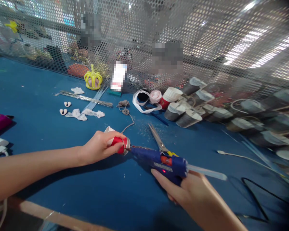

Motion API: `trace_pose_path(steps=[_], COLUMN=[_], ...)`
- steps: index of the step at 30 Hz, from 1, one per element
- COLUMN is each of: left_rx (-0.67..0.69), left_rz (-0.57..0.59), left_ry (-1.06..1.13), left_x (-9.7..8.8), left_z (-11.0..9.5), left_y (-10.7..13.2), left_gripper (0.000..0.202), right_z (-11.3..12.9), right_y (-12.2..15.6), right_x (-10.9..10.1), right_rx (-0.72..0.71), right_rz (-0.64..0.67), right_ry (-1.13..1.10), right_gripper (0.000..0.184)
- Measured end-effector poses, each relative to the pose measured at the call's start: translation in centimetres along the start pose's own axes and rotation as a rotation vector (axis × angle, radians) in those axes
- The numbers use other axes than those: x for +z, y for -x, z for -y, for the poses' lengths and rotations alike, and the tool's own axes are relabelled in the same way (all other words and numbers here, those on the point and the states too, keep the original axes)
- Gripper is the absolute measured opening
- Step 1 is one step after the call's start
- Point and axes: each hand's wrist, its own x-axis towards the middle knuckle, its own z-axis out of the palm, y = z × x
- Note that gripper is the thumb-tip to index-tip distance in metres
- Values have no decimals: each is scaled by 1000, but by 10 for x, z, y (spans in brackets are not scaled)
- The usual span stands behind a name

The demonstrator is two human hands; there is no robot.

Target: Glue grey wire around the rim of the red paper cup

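My left hand (102,147) is closed around a small red paper cup (117,141), tipped on its side with its base toward the right. In my right hand (183,189) is a blue hot glue gun (156,158), its red light lit and a clear glue stick (209,172) poking out of the back. The gun's nozzle meets the cup's base edge, or lies just beside it. A grey cord (130,124) runs from the cup to a small coil. Behind the gun lie scissors (157,138) with yellow handles, partly hidden by it.
Stacked paper cups (172,95) and several dark cups (189,118) crowd the right rear. Glue sticks (96,98), metal wires (86,98), white lace (78,114) and a yellow crown (93,80) lie behind. A perforated metal screen (139,35) borders the table. A black cable (255,199) loops at right.
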Motion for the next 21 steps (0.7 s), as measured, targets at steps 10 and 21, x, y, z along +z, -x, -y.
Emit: trace_pose_path(steps=[10,21], left_rx=[6,42], left_rz=[-13,-5], left_ry=[-10,21], left_x=[1,2], left_z=[1,2], left_y=[0,3], left_gripper=[22,20], right_z=[-4,-1], right_y=[4,2], right_x=[7,7], right_rx=[13,58], right_rz=[-13,10], right_ry=[39,-1], right_gripper=[18,17])
